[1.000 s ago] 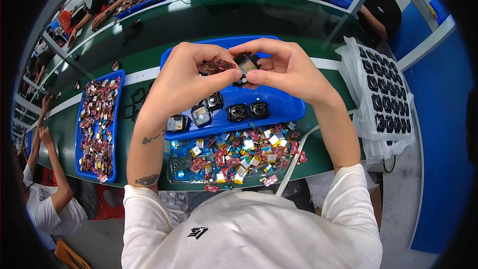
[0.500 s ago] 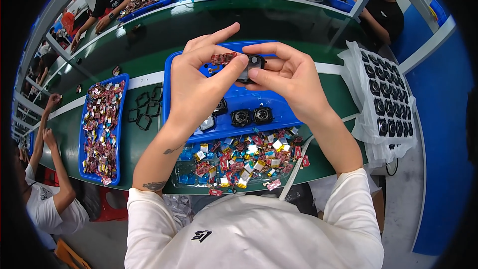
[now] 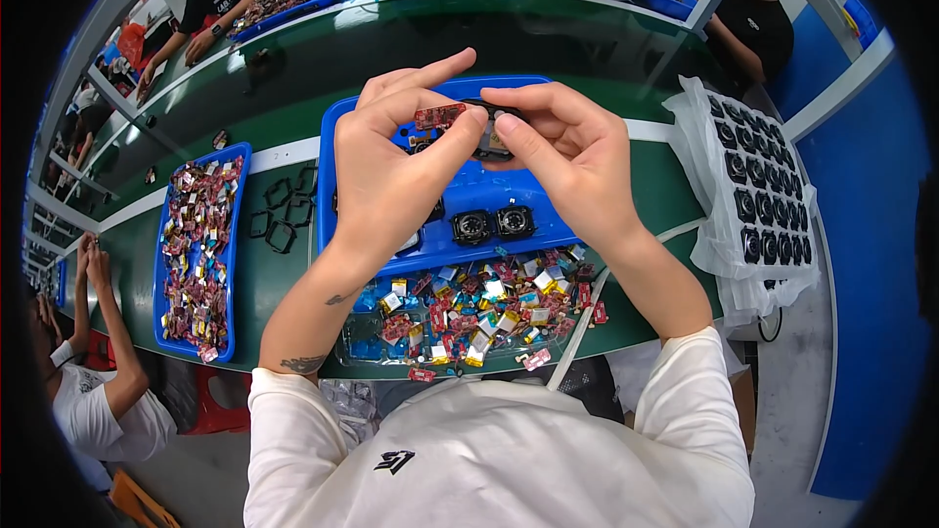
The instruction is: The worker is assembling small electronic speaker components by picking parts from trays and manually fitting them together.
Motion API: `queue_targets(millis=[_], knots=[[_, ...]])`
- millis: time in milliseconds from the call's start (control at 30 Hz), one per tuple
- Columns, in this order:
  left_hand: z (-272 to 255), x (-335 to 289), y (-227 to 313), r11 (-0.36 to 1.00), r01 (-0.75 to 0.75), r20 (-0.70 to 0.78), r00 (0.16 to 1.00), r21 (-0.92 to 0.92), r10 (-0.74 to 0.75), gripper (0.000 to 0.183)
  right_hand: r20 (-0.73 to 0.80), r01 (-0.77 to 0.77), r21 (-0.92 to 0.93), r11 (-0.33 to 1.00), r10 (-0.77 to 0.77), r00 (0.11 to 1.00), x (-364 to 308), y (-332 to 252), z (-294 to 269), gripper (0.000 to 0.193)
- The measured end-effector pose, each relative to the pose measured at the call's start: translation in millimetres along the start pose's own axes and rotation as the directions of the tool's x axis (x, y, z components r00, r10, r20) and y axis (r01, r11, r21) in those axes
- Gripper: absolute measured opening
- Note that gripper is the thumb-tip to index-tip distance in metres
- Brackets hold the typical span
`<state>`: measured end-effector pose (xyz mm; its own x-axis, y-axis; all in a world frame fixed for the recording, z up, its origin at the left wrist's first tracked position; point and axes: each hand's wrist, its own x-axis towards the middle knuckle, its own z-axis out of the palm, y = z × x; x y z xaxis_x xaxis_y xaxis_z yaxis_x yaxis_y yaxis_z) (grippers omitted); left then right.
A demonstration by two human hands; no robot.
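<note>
Both my hands are raised over a blue tray (image 3: 445, 260). Between their fingertips is a small black device case (image 3: 492, 149) with a greyish part inside. My left hand (image 3: 391, 161) has its thumb at the case's left side, and a small red circuit board (image 3: 440, 116) shows between that thumb and the index finger. My right hand (image 3: 582, 156) grips the case from the right, thumb on its face and fingers behind. Two black square housings with round centres, a left one (image 3: 471, 227) and a right one (image 3: 514, 222), lie in the tray below; other parts are half hidden by my left hand.
A clear tray (image 3: 357, 347) heaped with red boards and silver battery cells is nearest me. To the left are black frames (image 3: 281, 237) and a blue tray of boards (image 3: 235, 264). Housings fill a white-wrapped stack (image 3: 699, 176) at right. Co-workers sit across and at left.
My right thumb has shifted up over the case, and the case has tilted between my hands. My left hand has hardly moved. At far left, a co-worker's hands have come together.
</note>
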<state>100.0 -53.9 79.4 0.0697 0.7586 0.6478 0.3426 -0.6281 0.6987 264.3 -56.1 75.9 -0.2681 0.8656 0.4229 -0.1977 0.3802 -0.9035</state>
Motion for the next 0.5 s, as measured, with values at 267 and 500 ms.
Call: queue_targets(millis=[267,500], knots=[[3,-2,2,1.0,0.01,0.002,1.0,0.001,-0.01,0.013,-0.108,0.112,-0.103,0.988,-0.123,0.986,1,5,1,0.017],[-3,0,13,0.995,0.065,-0.014,0.998,-0.071,-0.066,0.01,-0.165,0.078,-0.089,0.993,-0.091,0.982,7,2,-9,0.014]])
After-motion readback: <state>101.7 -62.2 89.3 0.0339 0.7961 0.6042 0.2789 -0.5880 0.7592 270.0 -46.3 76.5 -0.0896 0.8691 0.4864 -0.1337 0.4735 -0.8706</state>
